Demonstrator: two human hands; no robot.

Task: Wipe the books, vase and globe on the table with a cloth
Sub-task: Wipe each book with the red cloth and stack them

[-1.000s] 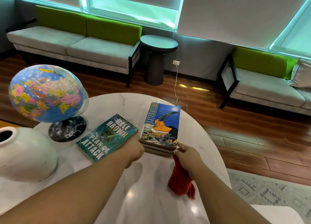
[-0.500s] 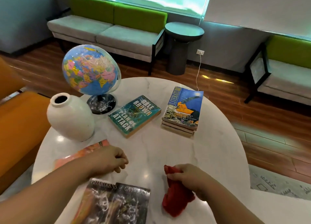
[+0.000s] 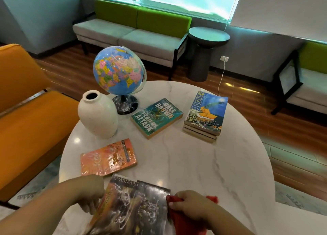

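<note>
On the round white marble table [image 3: 203, 164] stand a blue globe [image 3: 118, 72] and a white vase [image 3: 98, 115] at the back left. A teal book [image 3: 156, 118] lies mid-table, a stack of books [image 3: 205, 117] to its right, an orange book [image 3: 108, 157] nearer me. At the near edge my left hand [image 3: 89, 192] grips the left side of a dark book [image 3: 134, 208], which is tilted up. My right hand [image 3: 191, 204] holds a bunched red cloth [image 3: 184, 218] against that book's right edge.
An orange armchair [image 3: 26, 128] stands close on the left. Beyond the table are a green-backed sofa [image 3: 131, 33], a dark round side table [image 3: 207, 52] and a second seat [image 3: 304, 86] on the wooden floor. A patterned rug [image 3: 300, 201] lies at lower right.
My view has pulled back from the far books to the near edge. My left hand has taken hold of the dark book and lifted its side; my right hand brought the cloth to it.
</note>
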